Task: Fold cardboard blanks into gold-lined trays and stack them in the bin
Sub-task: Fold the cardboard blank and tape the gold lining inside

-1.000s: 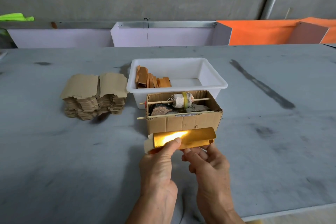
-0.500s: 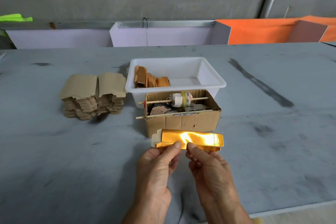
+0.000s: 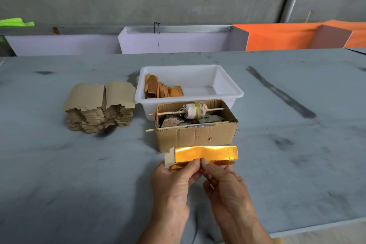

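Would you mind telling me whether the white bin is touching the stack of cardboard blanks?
Cannot tell. In the head view the stack's top sheet meets the white bin's left rim in outline, with no visible gap, but overlap may hide one.

Soft, even daylight fills the scene, leaving only faint shadows under the stack of cardboard blanks (image 3: 100,106) and the hands. Glare flares along the gold-lined blank (image 3: 206,154). Wide-angle distortion bends the grey table (image 3: 297,154) edges; focus is mostly sharp.
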`<state>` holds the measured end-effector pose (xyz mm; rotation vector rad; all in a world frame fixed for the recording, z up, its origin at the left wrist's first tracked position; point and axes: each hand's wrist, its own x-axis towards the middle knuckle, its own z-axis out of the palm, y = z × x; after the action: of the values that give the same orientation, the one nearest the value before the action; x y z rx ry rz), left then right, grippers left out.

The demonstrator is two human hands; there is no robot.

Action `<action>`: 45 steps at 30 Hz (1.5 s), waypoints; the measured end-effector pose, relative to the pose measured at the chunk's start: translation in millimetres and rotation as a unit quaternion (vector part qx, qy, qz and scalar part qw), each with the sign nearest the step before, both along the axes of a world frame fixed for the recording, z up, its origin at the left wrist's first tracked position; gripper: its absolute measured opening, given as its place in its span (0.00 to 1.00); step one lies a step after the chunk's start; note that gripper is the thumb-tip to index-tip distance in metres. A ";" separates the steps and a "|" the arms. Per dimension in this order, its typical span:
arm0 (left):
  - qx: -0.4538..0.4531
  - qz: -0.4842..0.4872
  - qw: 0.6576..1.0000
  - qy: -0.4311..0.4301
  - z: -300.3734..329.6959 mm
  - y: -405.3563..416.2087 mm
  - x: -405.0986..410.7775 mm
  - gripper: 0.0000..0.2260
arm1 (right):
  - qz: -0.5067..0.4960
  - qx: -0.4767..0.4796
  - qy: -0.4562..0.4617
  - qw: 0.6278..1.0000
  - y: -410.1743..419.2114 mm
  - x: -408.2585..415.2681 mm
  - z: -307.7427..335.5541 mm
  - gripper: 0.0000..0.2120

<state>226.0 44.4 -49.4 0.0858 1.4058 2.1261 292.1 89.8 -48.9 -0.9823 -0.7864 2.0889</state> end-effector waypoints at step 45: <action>0.067 -0.016 0.997 -0.044 22.3 -20.1 -29.3 0.04 | 0.140 0.098 -0.086 0.982 7.8 -9.3 30.8 0.05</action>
<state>196.6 24.3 -27.0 0.0649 1.2037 2.1695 282.8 97.6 -18.1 -0.9993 -1.2567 2.1263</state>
